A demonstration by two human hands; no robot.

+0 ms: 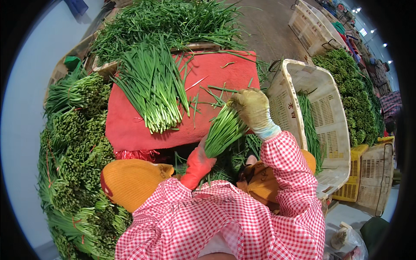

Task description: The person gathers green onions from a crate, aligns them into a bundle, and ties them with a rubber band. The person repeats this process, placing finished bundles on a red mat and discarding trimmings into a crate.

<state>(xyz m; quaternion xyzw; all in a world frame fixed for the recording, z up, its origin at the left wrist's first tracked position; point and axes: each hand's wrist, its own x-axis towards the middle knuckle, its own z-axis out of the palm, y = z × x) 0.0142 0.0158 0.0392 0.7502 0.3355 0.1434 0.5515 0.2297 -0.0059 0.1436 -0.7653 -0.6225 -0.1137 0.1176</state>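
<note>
My left hand (199, 162), in a red glove, grips the lower part of a bunch of garlic chives (224, 133) near my lap. At the bunch's upper end my right hand (252, 109), in a soiled pale glove, is closed around the stalk ends. The bunch slants over the near edge of a red cloth (227, 71) spread on the work surface. A larger pile of garlic chives (156, 91) lies on the cloth to the left, pale ends towards me. Loose leaves (221, 94) and a thin red-and-white strip (196, 83) lie between the pile and my right hand.
Tied chive bundles (74, 143) are stacked at the left, and loose greens (169, 22) are heaped beyond the cloth. A white plastic crate (325, 120) holding some chives stands at the right, with more greens (347, 97) and a yellow crate (354, 172) farther right. Red ties (136, 155) hang below the cloth.
</note>
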